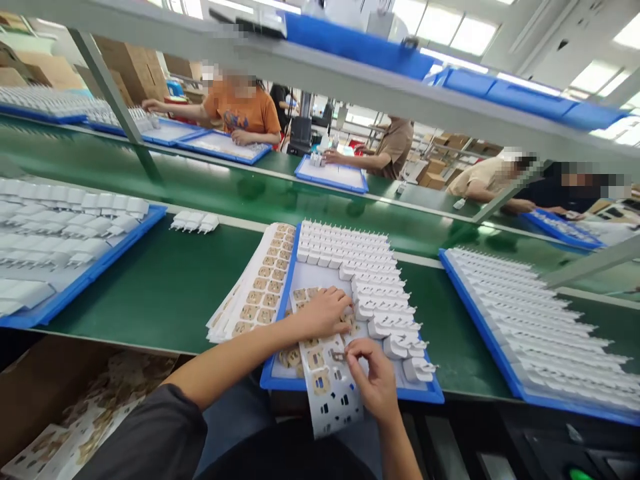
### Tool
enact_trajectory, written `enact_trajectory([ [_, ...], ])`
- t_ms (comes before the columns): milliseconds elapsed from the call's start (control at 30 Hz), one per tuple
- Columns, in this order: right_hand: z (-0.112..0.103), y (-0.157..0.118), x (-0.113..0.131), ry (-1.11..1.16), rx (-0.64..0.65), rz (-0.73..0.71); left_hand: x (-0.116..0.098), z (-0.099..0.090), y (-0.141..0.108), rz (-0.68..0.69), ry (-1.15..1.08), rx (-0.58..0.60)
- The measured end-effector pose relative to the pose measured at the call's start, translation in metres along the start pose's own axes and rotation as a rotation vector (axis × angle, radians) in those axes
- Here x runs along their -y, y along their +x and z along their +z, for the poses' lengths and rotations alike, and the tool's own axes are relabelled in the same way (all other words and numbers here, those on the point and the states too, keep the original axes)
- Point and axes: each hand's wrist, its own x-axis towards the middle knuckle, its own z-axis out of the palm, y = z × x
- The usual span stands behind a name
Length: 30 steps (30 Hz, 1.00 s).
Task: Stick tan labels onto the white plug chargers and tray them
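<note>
A sheet of tan die-cut stickers (323,360) lies over the blue-rimmed tray (280,383), its lower part bare with punched holes and hanging past the tray's front edge. My left hand (327,312) rests on the upper part of this sheet, fingers loosely stretched towards the white plug adapters (373,290). Just in front of it, my right hand (373,377) is closed, thumb and forefinger pinching at a small tan sticker (339,357) by the sheet's right edge. The adapters stand in rows along the tray's back and right side, pins outwards.
A stack of sticker sheets (260,287) lies left of the tray. More adapters fill a left tray (100,267) and a right tray (493,360); several loose ones (195,221) sit behind. Waste sheets (95,413) lie in a box below. Co-workers sit across the green bench (150,280).
</note>
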Motion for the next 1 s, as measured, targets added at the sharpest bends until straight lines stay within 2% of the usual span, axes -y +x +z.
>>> enact_trajectory([
  [167, 0.005, -0.002, 0.000, -0.076, 0.045, -0.024, -0.016, 0.006, 0.023, -0.031, 0.077, -0.108],
  [333, 0.004, -0.003, 0.003, -0.036, 0.034, -0.066, -0.026, 0.017, 0.043, -0.035, 0.114, -0.121],
  [433, 0.002, -0.001, 0.005, -0.018, 0.078, -0.080, -0.026, 0.019, 0.046, -0.028, 0.092, -0.137],
  [567, 0.001, 0.000, 0.005, 0.026, 0.093, -0.047, -0.021, 0.005, 0.035, -0.015, 0.002, -0.197],
  [633, 0.001, 0.000, 0.003, 0.060, 0.068, -0.025, -0.017, -0.005, 0.019, -0.060, -0.218, -0.279],
  [767, 0.002, -0.001, -0.002, 0.088, 0.023, 0.023, -0.010, -0.013, -0.029, -0.215, -0.863, -0.376],
  [900, 0.002, 0.000, -0.003, 0.099, 0.007, 0.033, -0.012, 0.000, -0.076, -0.324, -1.315, -0.454],
  [1000, 0.002, 0.002, 0.003, 0.166, -0.014, 0.064, -0.021, 0.013, -0.094, -0.394, -1.569, -0.459],
])
